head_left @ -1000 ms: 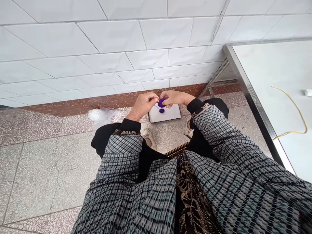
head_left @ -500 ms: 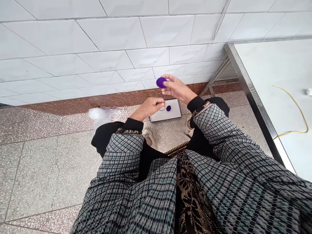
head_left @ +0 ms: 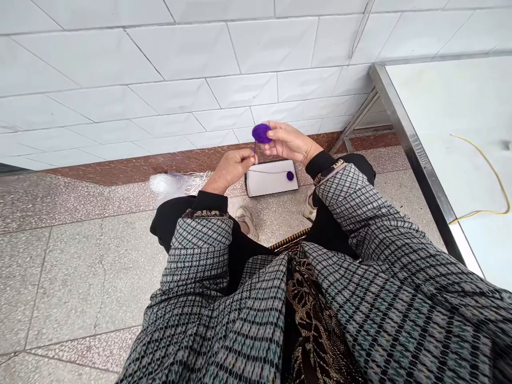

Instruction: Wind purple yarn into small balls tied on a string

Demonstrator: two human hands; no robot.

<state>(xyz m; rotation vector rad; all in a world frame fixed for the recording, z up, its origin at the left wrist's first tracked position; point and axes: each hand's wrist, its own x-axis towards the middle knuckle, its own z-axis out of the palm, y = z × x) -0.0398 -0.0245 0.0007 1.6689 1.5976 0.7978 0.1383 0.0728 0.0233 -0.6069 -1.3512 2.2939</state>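
Note:
My right hand (head_left: 286, 140) is closed on a ball of purple yarn (head_left: 261, 133), held up in front of the wall. A strand of yarn (head_left: 255, 148) runs down from the ball into my left hand (head_left: 236, 164), whose thumb and fingers pinch it. From there the strand stretches across a shallow white box (head_left: 272, 185) on the floor. Inside that box, toward its right end, lies a smaller purple yarn ball (head_left: 290, 175).
A clear plastic bag with white cords (head_left: 176, 184) lies on the floor at the wall, left of the box. To the right stands a metal-edged table (head_left: 416, 154) with a yellow cord (head_left: 494, 178) on its top. My feet flank the box.
My left hand has shifted left and slightly up, with the strand still pinched. The held ball has moved slightly left and up, while the small ball has rolled right inside the box.

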